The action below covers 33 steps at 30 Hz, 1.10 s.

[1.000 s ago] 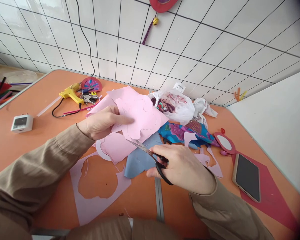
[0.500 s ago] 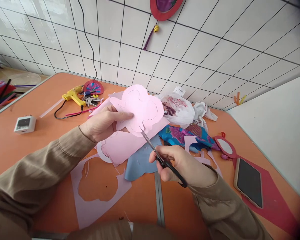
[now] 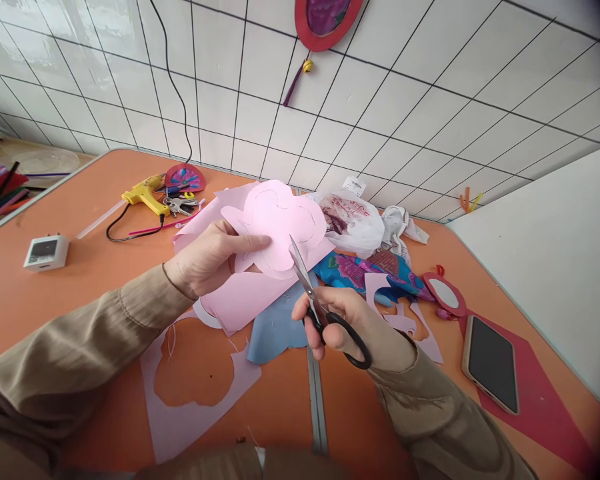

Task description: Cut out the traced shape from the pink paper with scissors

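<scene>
Supporting the work area, the flat orange table (image 3: 10, 300) carries the loose materials. On it, nearest the body, lies the pale-pink paper offcut with a large rounded opening (image 3: 200, 420). Beyond it, the flat, straight-edged pink sheets (image 3: 250, 300) sit under the raised work. The lobed pink paper piece with drawn curved lines (image 3: 285, 223) is in the air above these sheets, presumably to give the lower blade clearance. Its marked face is turned up, which keeps the lines readable.

The left hand (image 3: 207, 257) grips the piece at its left side, thumb on top and fingers beneath; this pinch likely steadies the paper while leaving the opposite edge accessible. The right hand (image 3: 355, 320) is closed around the black handles of the metal-bladed scissors (image 3: 305, 283). The 2 blades point up and away at the lower edge, near the inward notch. Exact blade contact cannot be confirmed.
</scene>
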### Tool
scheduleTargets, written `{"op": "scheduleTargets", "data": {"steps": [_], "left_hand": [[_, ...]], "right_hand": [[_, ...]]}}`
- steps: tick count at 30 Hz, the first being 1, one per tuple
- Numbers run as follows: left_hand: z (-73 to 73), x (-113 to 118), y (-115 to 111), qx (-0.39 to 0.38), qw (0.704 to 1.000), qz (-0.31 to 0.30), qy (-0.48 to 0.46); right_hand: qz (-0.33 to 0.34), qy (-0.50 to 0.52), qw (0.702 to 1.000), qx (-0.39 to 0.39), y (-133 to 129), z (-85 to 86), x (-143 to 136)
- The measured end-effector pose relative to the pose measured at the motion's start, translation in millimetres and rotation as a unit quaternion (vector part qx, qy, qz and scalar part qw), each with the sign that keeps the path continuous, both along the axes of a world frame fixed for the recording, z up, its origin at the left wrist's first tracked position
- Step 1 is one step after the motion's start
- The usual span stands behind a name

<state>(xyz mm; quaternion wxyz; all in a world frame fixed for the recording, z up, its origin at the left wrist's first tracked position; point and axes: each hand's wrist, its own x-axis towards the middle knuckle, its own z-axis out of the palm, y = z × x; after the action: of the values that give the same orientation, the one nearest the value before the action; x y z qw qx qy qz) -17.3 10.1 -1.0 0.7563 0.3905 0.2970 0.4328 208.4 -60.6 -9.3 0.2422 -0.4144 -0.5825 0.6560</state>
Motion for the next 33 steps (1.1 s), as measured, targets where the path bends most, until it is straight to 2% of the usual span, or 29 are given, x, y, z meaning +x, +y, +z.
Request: {"op": "scheduleTargets", "data": {"steps": [7,15,28,33], "left_hand": [[1.7,7,-12,-0.006,1.0,0.003,-0.015],[3.5,10,-18,0.049,0.997,0.041,0.048],[-1.8,15,-25,0.012,0.999,0.025,0.022],[-1.4,20,-29,0.001,0.999,0.043,0.027]], "right_hand": [[-0.008,0.049,0.999,0.014,-2,-5.0,-5],[-0.012,0.057,0.998,0.028,-3,-8.6,-8],[-0.017,0.069,0.997,0.032,-6,-7.5,-7],[-0.033,0.06,0.997,0.034,-6,-4.6,-10]]}}
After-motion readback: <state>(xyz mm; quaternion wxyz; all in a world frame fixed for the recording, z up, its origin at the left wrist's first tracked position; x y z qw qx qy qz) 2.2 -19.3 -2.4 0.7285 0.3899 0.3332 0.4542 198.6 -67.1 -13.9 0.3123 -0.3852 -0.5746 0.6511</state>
